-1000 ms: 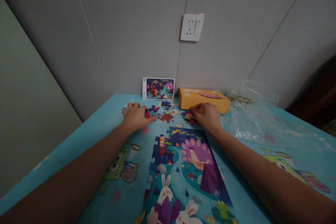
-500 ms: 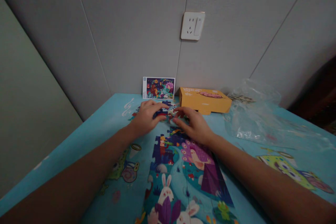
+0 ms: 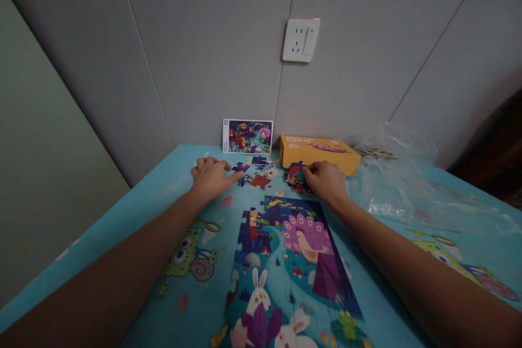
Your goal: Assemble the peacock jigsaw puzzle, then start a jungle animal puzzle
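Observation:
My left hand (image 3: 212, 178) rests over the back left of the table, thumb and fingers apart, beside a dark blue loose puzzle piece (image 3: 241, 167). Between the thumb and fingertips of my right hand (image 3: 327, 180) is a red and blue puzzle piece (image 3: 297, 171), above a small pile of pieces (image 3: 299, 186). More loose pieces lie between the hands, among them a reddish-brown piece (image 3: 261, 181) and a pale patterned piece (image 3: 271, 171). Nearer to me lies a partly joined jigsaw puzzle (image 3: 281, 266) with rabbits and a pink peacock; its left edge is uneven.
A picture card (image 3: 249, 137) leans on the wall (image 3: 212, 54). To its right sits a yellow box (image 3: 322, 153), then a clear plastic bag (image 3: 391, 185) with flat pieces inside. The blue tablecloth (image 3: 163, 185) has cartoon prints. A socket (image 3: 300, 40) is on the wall.
My hands have moved apart from the middle, left hand leftward and right hand rightward to the pile. The loose pieces between them are now uncovered, and my right hand has a red and blue piece.

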{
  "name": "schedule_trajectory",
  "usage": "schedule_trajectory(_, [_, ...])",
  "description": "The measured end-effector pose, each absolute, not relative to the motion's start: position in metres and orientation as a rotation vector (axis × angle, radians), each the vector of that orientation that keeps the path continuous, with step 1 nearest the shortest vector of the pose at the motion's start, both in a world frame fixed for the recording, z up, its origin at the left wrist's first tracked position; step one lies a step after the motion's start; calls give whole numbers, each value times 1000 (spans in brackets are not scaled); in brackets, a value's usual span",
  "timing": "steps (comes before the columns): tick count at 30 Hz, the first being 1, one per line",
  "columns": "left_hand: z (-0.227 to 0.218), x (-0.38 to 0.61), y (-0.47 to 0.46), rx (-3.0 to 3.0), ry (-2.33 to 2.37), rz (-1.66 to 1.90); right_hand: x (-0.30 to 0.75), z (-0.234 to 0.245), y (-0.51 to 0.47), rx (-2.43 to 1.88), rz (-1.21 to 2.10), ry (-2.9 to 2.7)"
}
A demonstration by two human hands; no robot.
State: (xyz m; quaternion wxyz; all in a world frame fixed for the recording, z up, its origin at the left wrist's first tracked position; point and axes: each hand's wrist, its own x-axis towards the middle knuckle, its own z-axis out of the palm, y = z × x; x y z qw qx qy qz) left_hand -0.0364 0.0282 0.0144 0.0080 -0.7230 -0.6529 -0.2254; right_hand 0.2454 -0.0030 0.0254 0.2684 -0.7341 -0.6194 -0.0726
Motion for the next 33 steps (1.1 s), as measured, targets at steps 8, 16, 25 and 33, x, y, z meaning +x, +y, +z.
schedule_trajectory(8, [13, -27, 22, -2375, -1991, -605, 240, 19, -6, -1951, -319, -1677])
schedule_trajectory(16, [24, -20, 18, -2506, -1865, -966, 217, 25, -19, -1330, -150, -1998])
schedule_trajectory(25, [23, -9, 5, -2802, -1123, -1360, 203, 27, -33, -1067, 121, -2046])
schedule_trajectory(33, [23, -60, 43, -1912, -2297, -810, 243, 22, -1, -1712, -147, -1749])
